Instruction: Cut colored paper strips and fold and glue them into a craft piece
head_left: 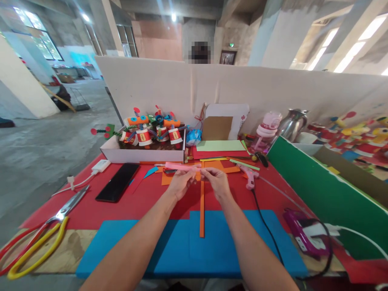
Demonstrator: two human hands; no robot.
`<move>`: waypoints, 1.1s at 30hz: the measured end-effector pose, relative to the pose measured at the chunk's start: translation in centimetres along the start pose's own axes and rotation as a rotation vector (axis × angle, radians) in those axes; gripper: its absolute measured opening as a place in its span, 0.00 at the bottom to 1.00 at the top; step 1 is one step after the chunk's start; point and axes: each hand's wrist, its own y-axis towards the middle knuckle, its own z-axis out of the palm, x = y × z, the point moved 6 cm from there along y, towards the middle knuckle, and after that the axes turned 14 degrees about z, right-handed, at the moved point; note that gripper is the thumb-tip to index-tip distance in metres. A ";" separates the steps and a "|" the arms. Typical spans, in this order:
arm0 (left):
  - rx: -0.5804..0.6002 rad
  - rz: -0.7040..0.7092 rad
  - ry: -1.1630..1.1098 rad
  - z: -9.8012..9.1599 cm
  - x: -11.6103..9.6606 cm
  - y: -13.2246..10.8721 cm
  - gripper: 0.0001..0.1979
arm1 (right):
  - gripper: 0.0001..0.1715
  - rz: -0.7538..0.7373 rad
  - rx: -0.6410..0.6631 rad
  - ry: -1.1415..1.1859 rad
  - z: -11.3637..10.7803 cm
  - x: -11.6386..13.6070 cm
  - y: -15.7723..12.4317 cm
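Over the middle of the table I hold a pink paper strip (pixel 178 166). It lies level, its wider end sticking out to the left. My left hand (pixel 181 185) pinches it near the middle, fingers closed. Close beside it, my right hand (pixel 217 182) pinches the strip's right end between thumb and fingers. Below the hands, an orange paper strip (pixel 202 214) runs toward me across red and blue card. Orange paper pieces (pixel 226 165) and a small blue paper piece (pixel 150 172) lie just behind the hands.
Large scissors (pixel 59 218) and a black phone (pixel 117 182) lie left. A pink glue gun (pixel 249 174) and a purple power strip (pixel 306 234) are on the right. A white box (pixel 144 155) holds paper-cup figures. A green box (pixel 324 194) borders the right side.
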 end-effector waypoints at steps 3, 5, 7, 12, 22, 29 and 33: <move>-0.031 0.005 -0.071 -0.1 0.0 0.1 0.14 | 0.16 -0.032 -0.004 -0.034 0.1 0.2 -0.1; -0.036 0.016 -0.113 -0.2 -0.3 0.2 0.14 | 0.15 -0.043 -0.017 -0.034 0.0 0.3 -0.1; -0.037 0.012 -0.143 -0.4 -0.5 0.4 0.15 | 0.15 -0.042 -0.031 -0.027 -0.2 0.3 0.0; -0.077 -0.031 -0.156 -0.7 -0.6 0.5 0.18 | 0.16 -0.080 -0.086 -0.049 -0.5 0.5 0.0; -0.144 0.027 -0.167 -1.9 -0.7 1.2 0.12 | 0.14 -0.106 -0.075 -0.074 -0.4 0.6 -0.1; -0.143 0.090 -0.165 -2.2 -1.5 1.4 0.12 | 0.15 -0.002 -0.005 0.023 -0.5 0.3 0.1; -0.186 0.102 -0.165 -2.7 -2.0 1.7 0.11 | 0.15 0.030 -0.008 0.059 -0.8 0.1 0.3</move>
